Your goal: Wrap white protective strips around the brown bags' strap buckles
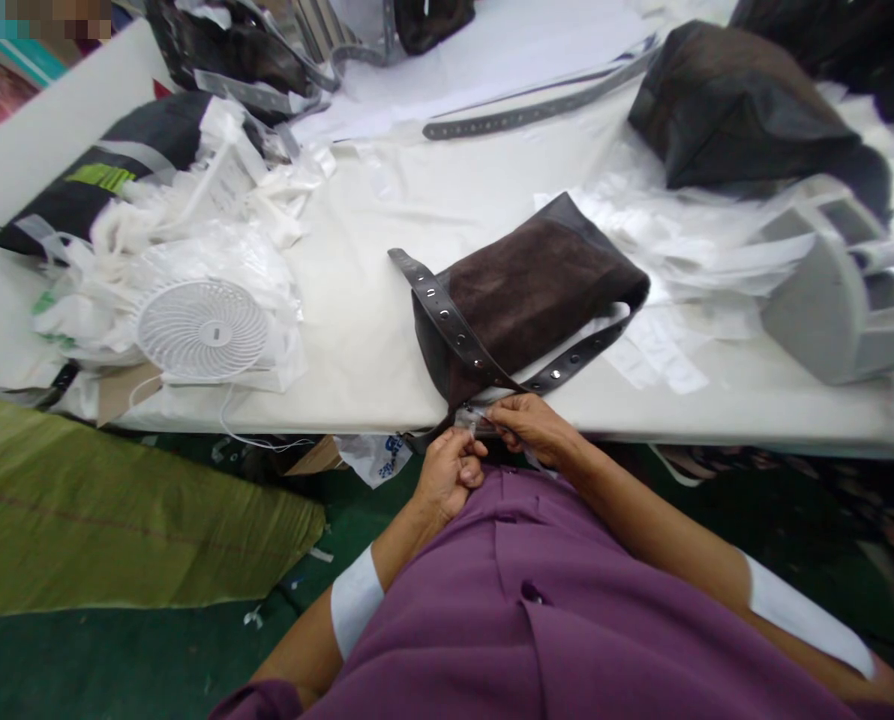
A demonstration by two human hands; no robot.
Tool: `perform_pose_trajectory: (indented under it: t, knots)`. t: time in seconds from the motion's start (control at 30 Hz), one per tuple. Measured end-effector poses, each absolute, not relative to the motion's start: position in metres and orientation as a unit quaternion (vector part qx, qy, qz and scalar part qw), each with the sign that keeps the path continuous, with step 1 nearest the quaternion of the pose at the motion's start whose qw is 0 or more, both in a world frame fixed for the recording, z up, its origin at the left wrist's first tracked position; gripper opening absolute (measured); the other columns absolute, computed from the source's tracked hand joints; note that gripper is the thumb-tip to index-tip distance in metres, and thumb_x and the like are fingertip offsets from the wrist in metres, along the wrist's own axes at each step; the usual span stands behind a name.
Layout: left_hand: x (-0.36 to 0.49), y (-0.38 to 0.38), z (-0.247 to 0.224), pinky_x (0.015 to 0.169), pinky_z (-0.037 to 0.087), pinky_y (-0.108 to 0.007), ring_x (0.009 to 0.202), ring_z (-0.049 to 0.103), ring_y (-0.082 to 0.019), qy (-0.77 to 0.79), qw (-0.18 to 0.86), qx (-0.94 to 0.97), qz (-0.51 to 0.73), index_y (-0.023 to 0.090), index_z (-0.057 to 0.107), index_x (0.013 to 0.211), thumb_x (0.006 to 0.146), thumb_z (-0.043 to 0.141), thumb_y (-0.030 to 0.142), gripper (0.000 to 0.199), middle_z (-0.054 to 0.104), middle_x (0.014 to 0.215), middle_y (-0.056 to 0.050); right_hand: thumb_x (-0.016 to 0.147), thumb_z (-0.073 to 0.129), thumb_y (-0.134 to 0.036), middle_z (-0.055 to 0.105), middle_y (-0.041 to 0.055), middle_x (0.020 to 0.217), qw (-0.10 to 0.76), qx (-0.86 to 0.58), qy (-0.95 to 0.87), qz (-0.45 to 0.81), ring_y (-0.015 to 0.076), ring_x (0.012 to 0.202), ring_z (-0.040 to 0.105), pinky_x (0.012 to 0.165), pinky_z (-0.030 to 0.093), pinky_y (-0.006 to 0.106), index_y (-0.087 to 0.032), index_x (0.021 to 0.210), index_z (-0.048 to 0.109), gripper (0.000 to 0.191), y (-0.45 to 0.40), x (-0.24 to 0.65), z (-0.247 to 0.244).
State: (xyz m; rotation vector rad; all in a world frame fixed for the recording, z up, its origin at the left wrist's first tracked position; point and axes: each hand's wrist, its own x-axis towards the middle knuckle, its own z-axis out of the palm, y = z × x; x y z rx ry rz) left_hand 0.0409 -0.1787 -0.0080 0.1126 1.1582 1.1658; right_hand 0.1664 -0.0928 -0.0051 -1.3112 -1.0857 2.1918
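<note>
A dark brown suede handbag (526, 300) with black leather sides lies on its side near the table's front edge. Its studded black strap (454, 335) loops across the front, and one end reaches down to my hands. My left hand (451, 470) is closed in a pinch on a small piece of clear plastic wrap (465, 418) at the strap's lower end, just off the edge. Close beside it, my right hand (529, 425) is also pinched, with its fingertips at the same plastic. The exact part under the fingertips is too small to make out.
On the white table (357, 340), a white fan (203, 330) stands left among crumpled plastic. A grey tape dispenser (837, 290) and another dark bag (747, 110) are at right. A loose strap (522, 120) lies behind. A green-yellow sack (117, 510) stands lower left.
</note>
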Motion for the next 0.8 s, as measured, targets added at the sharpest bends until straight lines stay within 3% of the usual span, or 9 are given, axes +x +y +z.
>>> perform_pose_trajectory:
  t: [0.27,0.4,0.53,0.8]
  knots:
    - [0.04,-0.184,-0.011,0.039,0.019,-0.016,0.035,0.028,0.0,0.52,0.667,0.055,0.531,0.018,0.044,0.075,0.07,0.066,0.027,0.025,0.059,0.062,0.003,0.072,0.06,-0.036,0.04,-0.0059,0.042,0.229,-0.479,-0.458,0.713,0.006,0.037,0.032,0.039,0.023,0.021,-0.016,0.061,0.054,0.024,-0.102,0.164,-0.017]
    - [0.044,-0.184,-0.002,0.039,0.02,-0.017,0.034,0.027,0.0,0.529,0.617,0.111,0.573,0.017,0.046,0.073,0.073,0.065,0.027,0.023,0.062,0.065,0.001,0.077,0.055,-0.033,0.047,-0.003,0.046,0.252,-0.501,-0.599,0.572,0.0092,0.045,0.04,0.047,0.029,0.023,-0.015,0.062,0.058,0.024,-0.104,0.164,-0.021]
    - [0.047,-0.179,0.007,0.038,0.02,-0.017,0.034,0.027,-0.001,0.546,0.579,0.151,0.586,0.016,0.048,0.071,0.073,0.065,0.029,0.022,0.063,0.064,0.0,0.078,0.054,-0.023,0.059,0.0019,0.063,0.282,-0.485,-0.719,0.41,0.0126,0.061,0.051,0.061,0.035,0.024,-0.015,0.065,0.062,0.018,-0.104,0.165,-0.014]
    - [0.057,-0.152,0.009,0.036,0.018,-0.018,0.032,0.028,-0.003,0.621,0.537,0.213,0.53,0.016,0.054,0.071,0.073,0.064,0.032,0.019,0.055,0.05,0.003,0.091,0.041,-0.024,0.055,0.0057,0.073,0.231,-0.425,-0.839,0.249,0.0141,0.066,0.048,0.062,0.034,0.024,-0.016,0.072,0.063,0.03,-0.115,0.175,-0.016]
